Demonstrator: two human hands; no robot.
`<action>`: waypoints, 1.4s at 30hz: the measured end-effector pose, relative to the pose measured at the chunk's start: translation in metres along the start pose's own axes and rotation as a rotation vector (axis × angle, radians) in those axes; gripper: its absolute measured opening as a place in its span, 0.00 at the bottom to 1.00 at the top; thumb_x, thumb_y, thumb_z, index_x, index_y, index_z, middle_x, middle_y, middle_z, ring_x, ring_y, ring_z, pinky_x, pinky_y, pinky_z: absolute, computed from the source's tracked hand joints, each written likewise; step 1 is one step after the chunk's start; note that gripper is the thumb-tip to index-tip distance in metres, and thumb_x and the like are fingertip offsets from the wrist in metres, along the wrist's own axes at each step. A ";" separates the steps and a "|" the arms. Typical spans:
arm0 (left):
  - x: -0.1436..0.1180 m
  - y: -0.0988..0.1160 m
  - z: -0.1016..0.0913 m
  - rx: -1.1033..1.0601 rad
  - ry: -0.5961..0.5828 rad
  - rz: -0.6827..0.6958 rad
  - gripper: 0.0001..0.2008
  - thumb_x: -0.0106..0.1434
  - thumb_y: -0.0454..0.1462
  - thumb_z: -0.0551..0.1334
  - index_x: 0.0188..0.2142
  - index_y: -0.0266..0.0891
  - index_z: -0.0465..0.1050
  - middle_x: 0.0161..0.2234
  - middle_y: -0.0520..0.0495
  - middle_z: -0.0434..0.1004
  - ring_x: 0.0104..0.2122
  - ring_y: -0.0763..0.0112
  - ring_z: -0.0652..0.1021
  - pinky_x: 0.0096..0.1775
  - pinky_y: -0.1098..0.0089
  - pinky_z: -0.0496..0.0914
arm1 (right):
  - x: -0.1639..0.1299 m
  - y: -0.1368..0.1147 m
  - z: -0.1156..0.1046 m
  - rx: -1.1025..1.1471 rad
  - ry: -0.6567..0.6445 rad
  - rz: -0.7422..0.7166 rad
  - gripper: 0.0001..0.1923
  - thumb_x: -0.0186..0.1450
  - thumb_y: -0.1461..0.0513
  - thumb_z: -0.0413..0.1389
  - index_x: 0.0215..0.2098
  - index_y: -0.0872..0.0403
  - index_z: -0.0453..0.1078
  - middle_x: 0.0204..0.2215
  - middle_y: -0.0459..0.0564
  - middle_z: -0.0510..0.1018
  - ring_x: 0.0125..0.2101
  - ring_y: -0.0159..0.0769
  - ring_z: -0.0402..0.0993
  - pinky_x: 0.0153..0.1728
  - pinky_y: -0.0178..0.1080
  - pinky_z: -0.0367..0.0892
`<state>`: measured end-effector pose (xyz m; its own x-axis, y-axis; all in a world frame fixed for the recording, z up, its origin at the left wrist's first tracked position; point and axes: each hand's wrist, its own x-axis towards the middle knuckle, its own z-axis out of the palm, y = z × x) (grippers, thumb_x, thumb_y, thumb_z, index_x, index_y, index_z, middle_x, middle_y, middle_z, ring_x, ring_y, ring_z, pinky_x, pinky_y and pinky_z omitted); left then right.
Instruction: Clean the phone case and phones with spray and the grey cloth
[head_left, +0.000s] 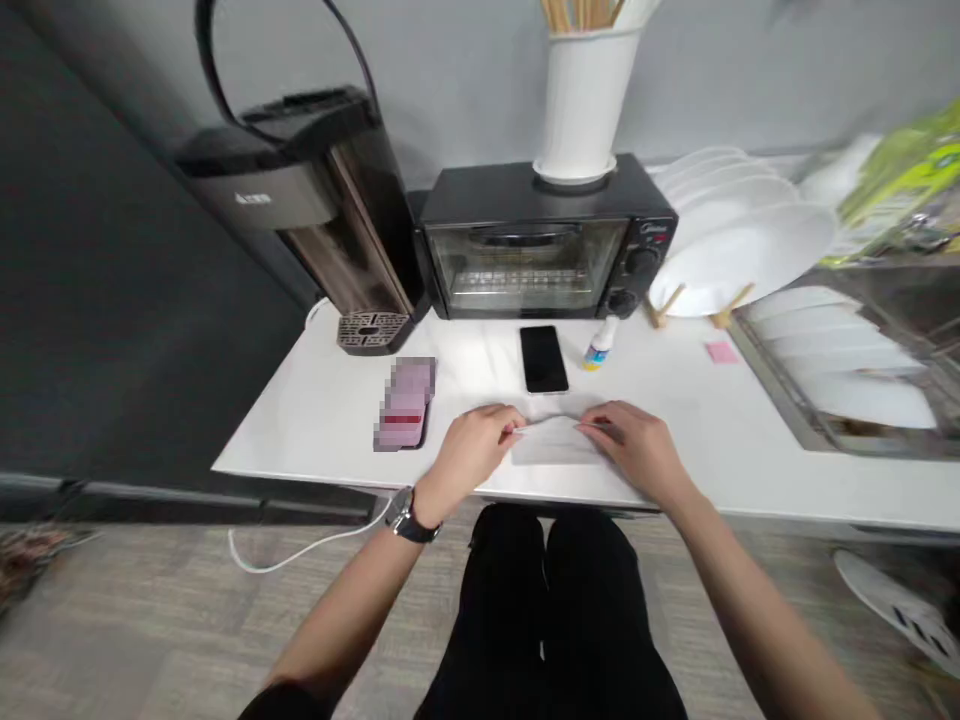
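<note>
- A black phone point(543, 359) is lying on the tabletop point(315, 420) just beyond the fingers.
- A toaster oven point(536, 250) is standing farther back.
- White plates point(739, 240) are leaning off to the right.

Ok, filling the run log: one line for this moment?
left hand pinches white sheet | right hand pinches opposite edge | phone behind

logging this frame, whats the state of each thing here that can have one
white sheet: flat on the counter, pinched at both ends
left hand: gripping the sheet's left end
right hand: gripping its right end
phone: lying flat, screen dark
toaster oven: door shut, nothing visible inside
small bottle: capped, leaning
plates: standing on edge in a rack
</note>
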<state>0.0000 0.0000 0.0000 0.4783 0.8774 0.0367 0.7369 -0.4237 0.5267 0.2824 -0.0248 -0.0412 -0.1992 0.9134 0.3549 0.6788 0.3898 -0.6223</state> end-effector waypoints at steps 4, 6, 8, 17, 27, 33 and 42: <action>0.010 -0.007 -0.006 0.000 -0.001 0.010 0.04 0.74 0.37 0.70 0.41 0.43 0.85 0.40 0.49 0.90 0.40 0.63 0.87 0.45 0.67 0.76 | 0.003 0.003 -0.001 0.043 0.037 0.022 0.18 0.77 0.44 0.59 0.42 0.48 0.79 0.38 0.50 0.88 0.36 0.46 0.85 0.39 0.45 0.77; 0.012 -0.011 -0.008 0.027 -0.001 0.043 0.08 0.76 0.39 0.67 0.40 0.44 0.86 0.39 0.49 0.90 0.40 0.62 0.87 0.46 0.66 0.77 | 0.006 0.003 -0.002 0.040 0.042 0.020 0.20 0.76 0.42 0.59 0.40 0.47 0.80 0.37 0.49 0.88 0.35 0.46 0.86 0.38 0.44 0.78; 0.013 -0.015 -0.009 0.059 0.003 0.092 0.12 0.79 0.40 0.63 0.41 0.43 0.87 0.40 0.47 0.90 0.41 0.60 0.87 0.46 0.64 0.78 | 0.009 0.003 -0.004 -0.002 0.043 0.001 0.22 0.76 0.41 0.59 0.37 0.47 0.81 0.34 0.47 0.89 0.32 0.45 0.86 0.35 0.44 0.78; 0.009 -0.022 -0.011 0.047 0.214 0.392 0.17 0.81 0.39 0.59 0.62 0.47 0.82 0.64 0.47 0.83 0.57 0.59 0.83 0.61 0.53 0.81 | 0.011 -0.008 -0.006 -0.096 0.167 -0.222 0.12 0.77 0.57 0.62 0.42 0.52 0.87 0.48 0.52 0.91 0.46 0.48 0.91 0.48 0.46 0.86; -0.047 -0.030 -0.018 0.081 -0.091 0.465 0.20 0.80 0.48 0.60 0.68 0.63 0.75 0.68 0.57 0.79 0.64 0.62 0.81 0.67 0.57 0.78 | -0.041 -0.030 -0.018 -0.017 -0.050 -0.330 0.12 0.76 0.52 0.64 0.52 0.45 0.85 0.52 0.50 0.90 0.50 0.52 0.89 0.54 0.57 0.87; -0.033 -0.028 -0.011 0.097 -0.028 0.337 0.34 0.83 0.45 0.51 0.78 0.78 0.37 0.75 0.68 0.67 0.72 0.66 0.73 0.75 0.55 0.68 | -0.030 -0.025 -0.003 -0.112 -0.105 -0.199 0.23 0.82 0.54 0.53 0.71 0.50 0.73 0.67 0.58 0.79 0.68 0.55 0.77 0.68 0.65 0.74; -0.006 -0.030 -0.011 0.248 -0.239 0.330 0.37 0.80 0.56 0.53 0.81 0.65 0.39 0.81 0.61 0.45 0.80 0.67 0.55 0.80 0.50 0.56 | -0.011 -0.004 0.002 -0.236 -0.285 -0.211 0.43 0.78 0.45 0.58 0.83 0.46 0.49 0.78 0.60 0.61 0.76 0.57 0.62 0.75 0.71 0.60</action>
<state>-0.0306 0.0100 -0.0064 0.7809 0.6232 -0.0435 0.6053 -0.7374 0.2998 0.2805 -0.0367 -0.0439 -0.5160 0.8251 0.2302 0.7388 0.5647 -0.3679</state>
